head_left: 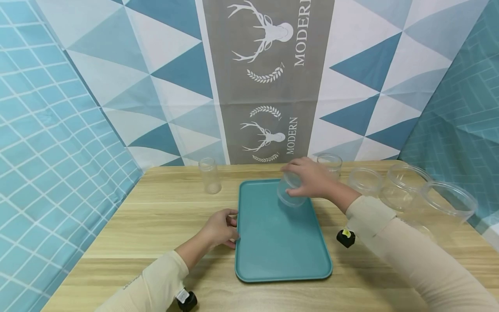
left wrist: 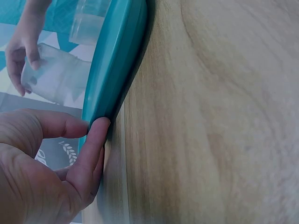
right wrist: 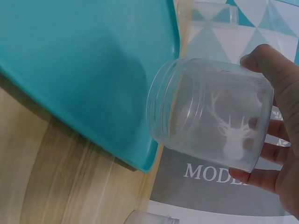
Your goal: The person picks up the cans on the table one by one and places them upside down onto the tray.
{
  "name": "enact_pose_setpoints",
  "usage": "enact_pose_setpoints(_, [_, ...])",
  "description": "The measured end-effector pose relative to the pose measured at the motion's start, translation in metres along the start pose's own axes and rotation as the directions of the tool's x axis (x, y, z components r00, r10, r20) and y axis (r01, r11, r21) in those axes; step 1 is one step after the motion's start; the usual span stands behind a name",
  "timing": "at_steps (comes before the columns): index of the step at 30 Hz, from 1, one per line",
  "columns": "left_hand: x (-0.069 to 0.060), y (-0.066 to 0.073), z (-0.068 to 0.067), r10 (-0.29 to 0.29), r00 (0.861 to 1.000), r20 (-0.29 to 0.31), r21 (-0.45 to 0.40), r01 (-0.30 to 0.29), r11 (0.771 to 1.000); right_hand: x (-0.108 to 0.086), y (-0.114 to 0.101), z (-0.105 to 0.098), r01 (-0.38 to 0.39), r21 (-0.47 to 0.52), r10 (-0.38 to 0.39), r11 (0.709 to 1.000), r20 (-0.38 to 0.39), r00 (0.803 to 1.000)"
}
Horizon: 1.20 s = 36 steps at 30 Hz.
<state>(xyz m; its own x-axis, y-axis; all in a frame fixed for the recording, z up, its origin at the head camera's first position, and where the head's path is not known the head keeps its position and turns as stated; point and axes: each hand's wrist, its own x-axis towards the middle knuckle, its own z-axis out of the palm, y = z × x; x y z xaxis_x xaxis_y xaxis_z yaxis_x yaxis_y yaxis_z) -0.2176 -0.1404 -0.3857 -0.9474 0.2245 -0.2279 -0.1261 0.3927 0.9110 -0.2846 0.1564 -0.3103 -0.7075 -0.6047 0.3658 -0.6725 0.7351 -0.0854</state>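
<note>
A teal tray (head_left: 280, 242) lies on the wooden table. At its left side, my left hand (head_left: 220, 229) has its fingertips on the rim; in the left wrist view the thumb and fingers (left wrist: 96, 140) pinch that edge. Over the tray's back right part, my right hand (head_left: 312, 177) grips a clear plastic jar (right wrist: 215, 112) by its base, fingers and thumb spread round it. The jar (head_left: 290, 200) is upside down, its threaded mouth toward the tray. Whether the mouth touches the tray I cannot tell.
A slim clear jar (head_left: 211, 177) stands left of the tray at the back. Right of the tray are several clear containers, among them a jar (head_left: 330, 162) at the back and a wide one (head_left: 448, 203) near the right sleeve. A patterned cloth (head_left: 175, 86) hangs behind the table.
</note>
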Motion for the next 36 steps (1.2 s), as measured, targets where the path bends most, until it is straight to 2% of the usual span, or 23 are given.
enact_pose_setpoints(4, [0.000, -0.001, 0.000, 0.007, 1.000, 0.000, 0.004, -0.007, 1.000, 0.004, 0.003, 0.003, 0.010, -0.021, -0.010, 1.000, 0.027, 1.000])
enact_pose_setpoints(12, [0.001, -0.002, 0.000, 0.012, 1.000, -0.001, 0.013, -0.012, 1.000, 0.012, 0.005, 0.008, -0.019, -0.054, 0.023, 0.998, 0.087, 0.996])
enact_pose_setpoints(20, [0.000, -0.003, 0.000, 0.019, 1.000, 0.001, 0.012, -0.019, 1.000, 0.019, 0.008, 0.017, -0.025, -0.074, 0.033, 0.997, 0.104, 0.994])
enact_pose_setpoints(27, [-0.001, -0.001, 0.001, 0.013, 1.000, -0.006, 0.008, -0.013, 1.000, 0.022, 0.009, 0.024, -0.050, -0.144, 0.074, 0.988, 0.163, 0.984])
enact_pose_setpoints(36, [0.000, -0.002, 0.001, 0.013, 1.000, -0.009, 0.012, -0.013, 1.000, 0.028, 0.013, 0.025, -0.079, -0.152, 0.108, 0.985, 0.188, 0.976])
